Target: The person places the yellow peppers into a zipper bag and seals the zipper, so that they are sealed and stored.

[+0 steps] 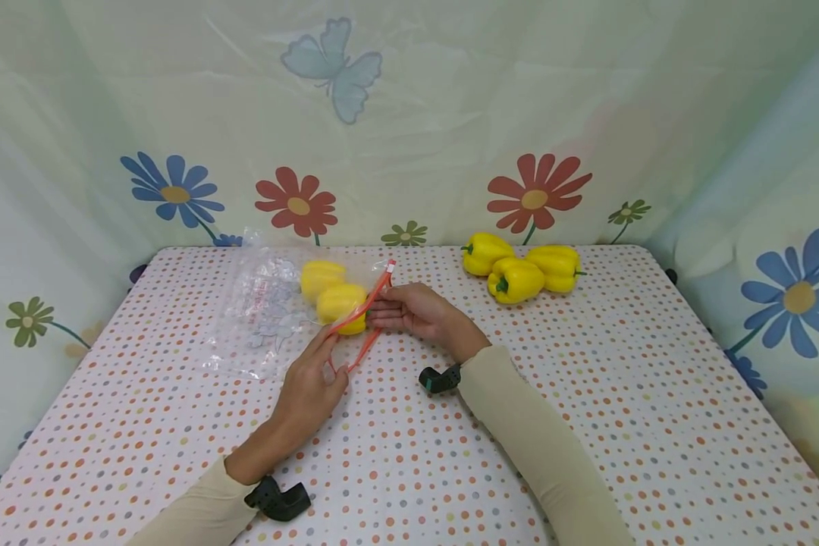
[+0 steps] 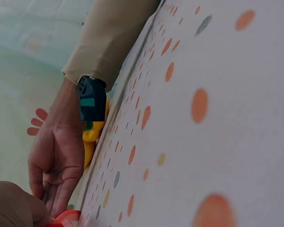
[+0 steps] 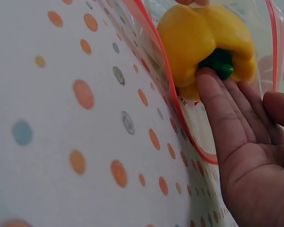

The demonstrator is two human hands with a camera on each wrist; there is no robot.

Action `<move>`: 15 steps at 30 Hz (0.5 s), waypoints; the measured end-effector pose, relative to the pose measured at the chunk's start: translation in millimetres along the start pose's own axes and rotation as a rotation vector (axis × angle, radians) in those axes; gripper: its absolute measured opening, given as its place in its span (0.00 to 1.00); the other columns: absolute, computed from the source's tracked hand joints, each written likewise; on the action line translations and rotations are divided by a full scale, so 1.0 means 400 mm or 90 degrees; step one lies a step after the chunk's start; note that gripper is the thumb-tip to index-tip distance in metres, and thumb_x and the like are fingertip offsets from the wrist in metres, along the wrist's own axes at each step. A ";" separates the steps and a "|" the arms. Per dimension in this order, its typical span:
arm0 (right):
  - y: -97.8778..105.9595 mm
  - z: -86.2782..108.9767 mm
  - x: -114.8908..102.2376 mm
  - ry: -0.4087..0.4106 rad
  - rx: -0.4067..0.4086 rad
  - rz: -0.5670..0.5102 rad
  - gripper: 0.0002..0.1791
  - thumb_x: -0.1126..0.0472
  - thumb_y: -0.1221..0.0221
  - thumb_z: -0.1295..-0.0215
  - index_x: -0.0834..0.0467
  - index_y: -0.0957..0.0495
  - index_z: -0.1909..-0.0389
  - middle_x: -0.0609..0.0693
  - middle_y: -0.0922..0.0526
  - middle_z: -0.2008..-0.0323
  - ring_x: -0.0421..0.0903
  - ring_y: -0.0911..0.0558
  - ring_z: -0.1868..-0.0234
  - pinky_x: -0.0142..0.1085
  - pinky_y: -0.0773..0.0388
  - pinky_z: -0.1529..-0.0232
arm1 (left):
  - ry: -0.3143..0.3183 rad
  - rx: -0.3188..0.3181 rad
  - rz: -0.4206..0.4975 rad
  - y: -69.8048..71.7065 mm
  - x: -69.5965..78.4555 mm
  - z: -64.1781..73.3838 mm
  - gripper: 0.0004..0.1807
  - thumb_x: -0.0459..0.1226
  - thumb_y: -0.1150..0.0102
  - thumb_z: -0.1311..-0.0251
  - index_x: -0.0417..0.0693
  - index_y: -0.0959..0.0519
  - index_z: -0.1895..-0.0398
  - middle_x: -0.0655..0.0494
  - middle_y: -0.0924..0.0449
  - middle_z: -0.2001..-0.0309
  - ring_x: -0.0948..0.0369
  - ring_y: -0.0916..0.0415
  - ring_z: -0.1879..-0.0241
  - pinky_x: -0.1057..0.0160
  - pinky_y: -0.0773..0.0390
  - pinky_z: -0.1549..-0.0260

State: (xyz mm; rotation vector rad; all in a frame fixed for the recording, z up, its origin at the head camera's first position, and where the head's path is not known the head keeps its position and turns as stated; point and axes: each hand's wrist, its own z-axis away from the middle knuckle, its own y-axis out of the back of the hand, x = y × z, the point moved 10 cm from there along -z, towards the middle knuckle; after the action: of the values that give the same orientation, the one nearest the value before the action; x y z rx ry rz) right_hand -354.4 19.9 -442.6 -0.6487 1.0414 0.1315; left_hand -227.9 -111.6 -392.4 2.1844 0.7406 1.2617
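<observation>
A clear zip bag (image 1: 228, 337) with a red-orange zip edge lies on the table, its mouth spread toward the right. Two yellow bell peppers (image 1: 322, 279) are inside it. My left hand (image 1: 309, 387) pinches the near side of the bag's mouth between fingers and thumb. My right hand (image 1: 419, 312) reaches into the opening. In the right wrist view its straight fingers touch the nearer pepper (image 3: 189, 42) beside the green stem, with the thumb held apart. The left wrist view catches only part of my left hand (image 2: 14, 205), low in the corner.
Three more yellow bell peppers (image 1: 516, 282) sit together at the back right of the table. A dotted cloth (image 1: 396, 462) covers the tabletop. Behind it hangs a flowered curtain (image 1: 423, 114). Each wrist carries a small black camera (image 1: 440, 379).
</observation>
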 end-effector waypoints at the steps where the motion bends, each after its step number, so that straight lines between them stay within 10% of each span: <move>1: 0.000 -0.002 -0.001 0.000 -0.004 0.005 0.21 0.65 0.55 0.25 0.73 0.32 0.38 0.67 0.21 0.48 0.57 0.18 0.50 0.46 0.25 0.49 | -0.001 0.001 0.000 0.001 0.001 0.000 0.29 0.27 0.36 0.46 0.26 0.29 0.39 0.42 0.35 0.32 0.51 0.34 0.36 0.52 0.27 0.47; 15: -0.030 -0.027 0.000 0.000 -0.053 -0.006 0.20 0.66 0.56 0.24 0.75 0.33 0.38 0.70 0.24 0.45 0.59 0.19 0.48 0.50 0.28 0.46 | -0.002 0.001 0.006 0.003 0.003 0.001 0.30 0.27 0.37 0.45 0.26 0.30 0.38 0.42 0.36 0.32 0.51 0.35 0.36 0.54 0.25 0.53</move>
State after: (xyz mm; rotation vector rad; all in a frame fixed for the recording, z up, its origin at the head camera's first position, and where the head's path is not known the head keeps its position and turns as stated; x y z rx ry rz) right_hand -357.9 4.2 -441.2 -0.7290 1.0371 0.1683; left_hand -226.9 -111.8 -390.9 2.1924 0.7310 1.2614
